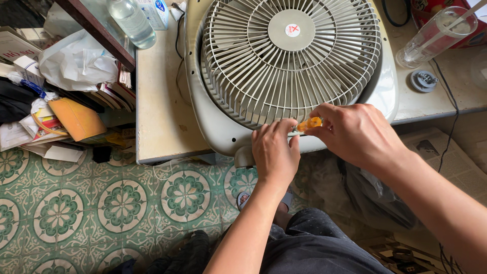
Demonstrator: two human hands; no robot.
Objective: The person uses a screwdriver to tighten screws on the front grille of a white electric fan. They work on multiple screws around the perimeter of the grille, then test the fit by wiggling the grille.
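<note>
Floor (122, 203): green patterned tiles, with books and papers heaped at the left.
Worktop (157, 101): pale and scuffed, carrying the fan.
Fan (289, 66): a grey box fan lying on its back, round grille facing up (its lower edge hangs over the worktop's front).
Right hand (355, 132): fingers closed, pinching a small orange tool at the fan's lower rim.
Left hand (275, 149): curled against the same rim, fingertips just beside the tool; whether it grips anything I cannot tell.
Bottle (133, 23): clear plastic, upper left.
Glass (436, 35): clear, upper right.
Orange tool (310, 123): between both hands, touching the fan's frame.
</note>
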